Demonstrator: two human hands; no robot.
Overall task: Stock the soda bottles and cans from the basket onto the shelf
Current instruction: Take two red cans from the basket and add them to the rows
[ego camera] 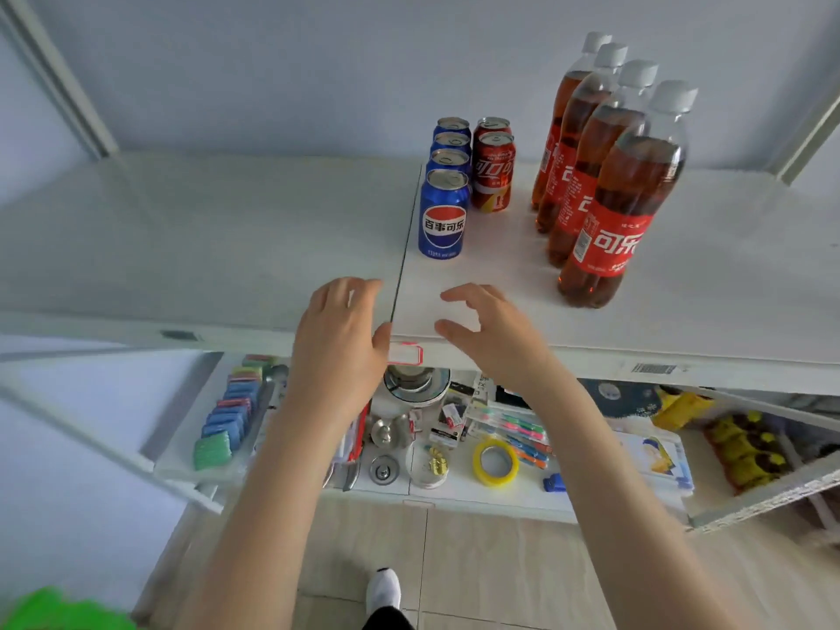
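On the white shelf (204,247) stands a row of several blue Pepsi cans (443,216), running front to back. Right of it are two red Coca-Cola cans (493,172), one behind the other. Farther right, several cola bottles (618,211) with red labels and white caps stand in a line. My left hand (338,338) and my right hand (488,329) hover over the shelf's front edge, both empty with fingers apart, in front of the cans. A green thing (59,611), perhaps the basket, shows blurred at the bottom left corner.
The lower shelf (454,493) holds sponges (227,416), a yellow tape roll (495,461), pens (513,429), metal fittings and yellow packets (745,447). The upper shelf's left half holds nothing. Metal uprights (59,75) frame the rack. My foot (384,588) stands on the tiled floor below.
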